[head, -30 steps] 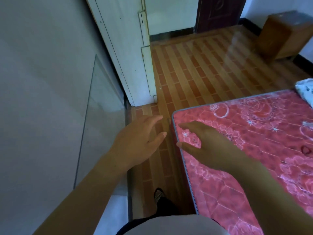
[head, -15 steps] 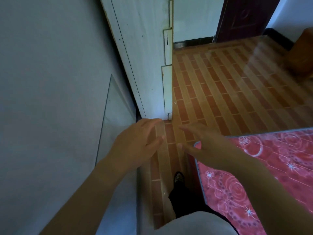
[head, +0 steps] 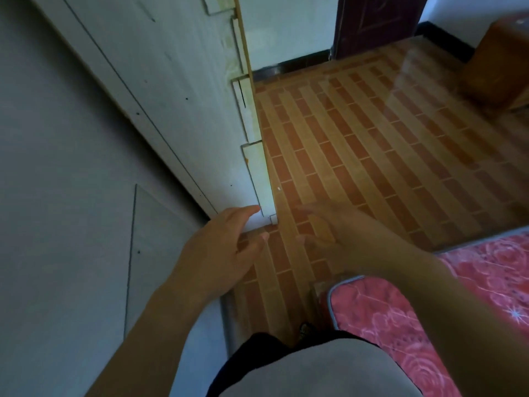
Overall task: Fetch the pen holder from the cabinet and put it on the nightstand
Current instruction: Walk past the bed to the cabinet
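Observation:
My left hand (head: 221, 247) is stretched out low in front of me, fingers apart and empty, close to the bottom corner of a tall white cabinet (head: 183, 90). My right hand (head: 340, 233) reaches forward beside it, also spread and holding nothing, above the tiled floor. I see only the cabinet's white side panel and front edge; its inside is hidden. No pen holder is in view. A brown wooden nightstand (head: 498, 64) stands at the far right against the wall.
A grey wall (head: 57, 196) runs along my left with a pane of glass (head: 154, 253) leaning on it. A pink flowered mattress (head: 486, 282) fills the lower right. Striped brown floor (head: 372, 153) stretches ahead to a dark door (head: 375, 21).
The view has advanced past the mattress corner toward the cabinet, which now looms larger on the left. Both hands stay spread and empty in front of me.

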`<state>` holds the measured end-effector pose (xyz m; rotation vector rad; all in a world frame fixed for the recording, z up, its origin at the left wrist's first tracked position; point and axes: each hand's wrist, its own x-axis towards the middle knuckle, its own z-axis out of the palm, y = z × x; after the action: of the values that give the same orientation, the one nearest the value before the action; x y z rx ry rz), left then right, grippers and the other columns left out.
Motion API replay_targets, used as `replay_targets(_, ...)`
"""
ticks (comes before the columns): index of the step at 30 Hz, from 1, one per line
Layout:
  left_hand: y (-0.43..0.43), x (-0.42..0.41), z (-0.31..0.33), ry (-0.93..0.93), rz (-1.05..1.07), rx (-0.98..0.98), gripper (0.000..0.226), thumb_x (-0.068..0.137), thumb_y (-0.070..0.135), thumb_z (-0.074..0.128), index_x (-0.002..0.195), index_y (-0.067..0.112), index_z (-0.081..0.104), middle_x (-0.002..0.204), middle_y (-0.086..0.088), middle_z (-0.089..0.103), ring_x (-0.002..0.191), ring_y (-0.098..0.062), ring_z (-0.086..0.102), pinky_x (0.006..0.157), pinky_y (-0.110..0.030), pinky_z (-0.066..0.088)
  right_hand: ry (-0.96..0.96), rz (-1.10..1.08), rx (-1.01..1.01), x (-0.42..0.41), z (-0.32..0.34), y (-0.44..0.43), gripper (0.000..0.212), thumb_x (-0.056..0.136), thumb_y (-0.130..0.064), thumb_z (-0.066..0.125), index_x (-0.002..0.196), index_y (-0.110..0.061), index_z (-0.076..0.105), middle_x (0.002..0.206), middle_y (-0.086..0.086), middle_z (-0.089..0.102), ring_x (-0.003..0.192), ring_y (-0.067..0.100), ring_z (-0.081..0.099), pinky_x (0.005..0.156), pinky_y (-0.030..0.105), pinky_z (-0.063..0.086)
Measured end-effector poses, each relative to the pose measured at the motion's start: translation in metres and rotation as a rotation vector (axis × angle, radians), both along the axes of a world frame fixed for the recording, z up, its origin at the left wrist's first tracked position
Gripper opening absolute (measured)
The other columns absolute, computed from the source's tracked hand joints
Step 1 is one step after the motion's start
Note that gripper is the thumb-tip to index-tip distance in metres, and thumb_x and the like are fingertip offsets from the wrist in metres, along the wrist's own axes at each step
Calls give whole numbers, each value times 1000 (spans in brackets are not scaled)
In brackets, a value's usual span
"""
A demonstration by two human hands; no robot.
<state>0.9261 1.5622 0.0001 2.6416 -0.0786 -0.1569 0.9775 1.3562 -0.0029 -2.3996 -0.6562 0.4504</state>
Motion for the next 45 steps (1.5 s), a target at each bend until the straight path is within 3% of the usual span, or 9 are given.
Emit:
replay_targets(4, 5, 52, -9, 95, -44, -47, 49, 88, 49, 44, 135, 40, 33, 138, 18, 40, 122, 0, 37, 94, -19, 28, -2, -32, -24, 40, -7, 2, 43, 87, -35, 55, 127, -21, 48, 127, 1, 55, 110, 15, 53, 82, 17, 36)
replay_targets(7, 10, 99, -18, 127, -99, -50, 50, 88, 49, 44, 135, 38, 33, 139, 16, 40, 124, -4, 39, 99, -26, 36, -19, -102, -23, 75, -21, -1, 46, 85, -36, 59, 129, -27, 47, 127, -3, 53, 109, 11, 51, 78, 12, 30)
replay_targets(9, 12, 132, -22, 137, -145, -46, 50, 88, 49, 44, 136, 35, 34, 138, 14, 42, 124, -8, 41, 100, -34, 39, -27, -158, -51, 99, -27, -2, 49, 85, -40, 58, 130, -30, 44, 130, -6, 52, 111, 8, 50, 81, 15, 32)
replay_targets(13, 17, 205, -23, 119, -276, -22, 53, 88, 52, 42, 137, 36, 31, 141, 13, 40, 126, -8, 39, 101, -33, 38, -4, -216, -100, 151, -24, 4, 54, 86, -44, 53, 135, -30, 37, 140, -7, 45, 121, 9, 44, 93, 19, 34)
replay_targets(19, 12, 314, -13, 98, -474, 12, 56, 89, 53, 38, 140, 37, 25, 147, 14, 32, 134, -8, 30, 106, -41, 34, -18, -376, -109, 229, -6, 9, 51, 86, -49, 49, 134, -39, 33, 143, -13, 38, 123, 8, 42, 95, 23, 37)
replay_targets(28, -31, 426, -8, 119, -659, -35, 54, 90, 50, 40, 140, 36, 27, 146, 15, 33, 130, -5, 33, 99, -26, 33, -15, -552, -88, 299, -15, -19, 56, 84, -49, 51, 136, -34, 34, 141, -13, 41, 124, 6, 41, 93, 18, 34)
replay_targets(32, -58, 480, -7, 126, -643, -60, 53, 89, 52, 40, 139, 39, 26, 145, 17, 32, 128, -5, 35, 94, -25, 33, -33, -558, -44, 350, -15, -41, 54, 86, -42, 54, 136, -28, 37, 140, -10, 43, 122, 3, 41, 89, 15, 32)
replay_targets(35, -90, 524, -10, 123, -594, -86, 53, 89, 53, 40, 139, 39, 26, 145, 17, 32, 128, -6, 35, 93, -23, 31, -21, -560, -29, 397, -19, -70, 55, 85, -45, 54, 135, -31, 37, 139, -11, 44, 116, 3, 45, 85, 18, 38)
replay_targets(45, -222, 669, -11, 152, -521, -55, 53, 91, 50, 40, 140, 38, 25, 147, 12, 31, 132, -11, 32, 101, -33, 32, -15, -526, -116, 542, -10, -208, 55, 85, -47, 51, 136, -35, 33, 142, -13, 39, 122, 6, 42, 94, 20, 37)
